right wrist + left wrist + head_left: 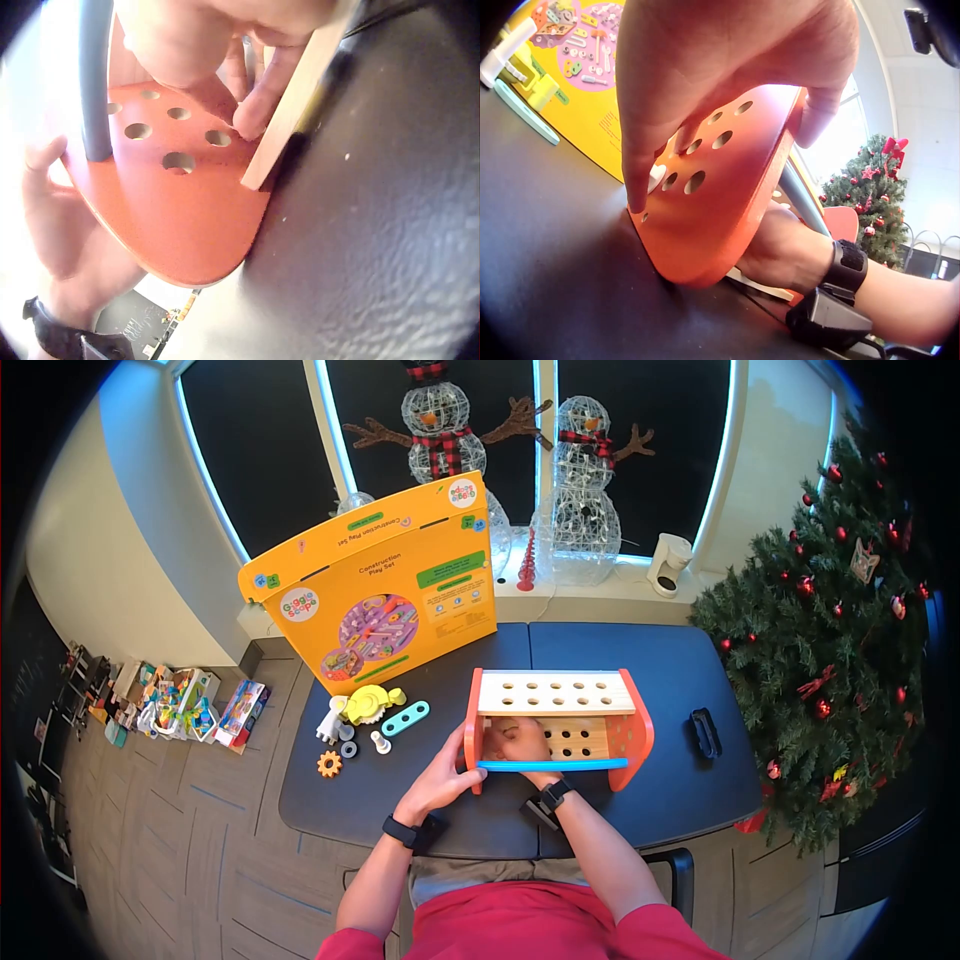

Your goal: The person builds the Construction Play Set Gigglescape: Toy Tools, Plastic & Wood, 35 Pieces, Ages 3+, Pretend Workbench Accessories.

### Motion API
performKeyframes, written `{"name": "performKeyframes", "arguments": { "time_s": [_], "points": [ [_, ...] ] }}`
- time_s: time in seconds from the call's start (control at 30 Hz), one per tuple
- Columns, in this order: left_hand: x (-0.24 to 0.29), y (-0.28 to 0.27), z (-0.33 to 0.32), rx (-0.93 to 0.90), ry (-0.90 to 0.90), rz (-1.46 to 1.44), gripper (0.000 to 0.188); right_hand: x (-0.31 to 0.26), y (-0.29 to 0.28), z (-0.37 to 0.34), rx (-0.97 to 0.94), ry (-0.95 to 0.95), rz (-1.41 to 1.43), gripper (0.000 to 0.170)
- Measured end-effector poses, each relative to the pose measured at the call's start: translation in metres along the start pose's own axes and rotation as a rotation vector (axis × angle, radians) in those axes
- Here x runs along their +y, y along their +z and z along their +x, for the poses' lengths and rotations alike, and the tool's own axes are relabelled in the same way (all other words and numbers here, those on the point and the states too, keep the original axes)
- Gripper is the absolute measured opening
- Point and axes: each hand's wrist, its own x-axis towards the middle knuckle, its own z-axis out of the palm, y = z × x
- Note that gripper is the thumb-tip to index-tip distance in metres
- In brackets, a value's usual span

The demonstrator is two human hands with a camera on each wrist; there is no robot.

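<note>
At the left end panel (697, 236): the left hand (440, 778) grasped it, fingers spread over the holed outer face and thumb round the edge.
Right hand (522, 738): just right of that grip, inside the frame, fingers bent close to the panel's inner face (whether they pinched anything, I could not tell).
Toy bench (560, 693): on the dark table (660, 660), extending rightward from the grip, its pale holed top slab above the right hand.
Blue bar (550, 766): ran from beside the left thumb, over the right wrist, to the right end panel (636, 730).
Loose pieces: left of the grip and beyond it lay a white bolt (381, 744), a teal strip (398, 722), a yellow gear piece (366, 704) and an orange gear (322, 765).
Yellow box (460, 600): stood behind those pieces, farther from the person than the grip, printed "Construction Play Set".
Black strap (705, 732): well apart to the grip's right, past the bench.
Christmas tree (830, 650): farther right still, beside the table, hung with red ornaments.
</note>
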Motion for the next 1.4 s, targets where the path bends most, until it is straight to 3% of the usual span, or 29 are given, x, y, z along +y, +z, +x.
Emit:
{"name": "performKeyframes", "arguments": {
  "time_s": [0.1, 0.23, 0.53, 1.1, 1.4],
  "points": [
    [0.003, 0.001, -0.001, 0.004, -0.045, -0.036, 0.092, -0.001, -0.004, 0.001, -0.103, 0.068, 0.026, 0.024],
    [0.001, 0.001, -0.001, 0.008, -0.007, -0.026, 0.091, 0.005, -0.002, 0.002, -0.092, 0.059, 0.002, 0.024],
    [0.005, 0.003, -0.002, 0.036, -0.045, -0.038, 0.088, 0.006, -0.001, 0.003, -0.01, -0.119, -0.164, 0.023],
    [0.019, 0.007, -0.003, 0.055, -0.083, -0.079, 0.083, 0.004, -0.011, 0.0, -0.165, 0.098, 0.013, 0.023],
    [0.025, 0.005, -0.002, 0.047, -0.137, -0.08, 0.078, -0.009, -0.036, -0.017, -0.217, 0.018, -0.09, 0.022]
  ]
}}
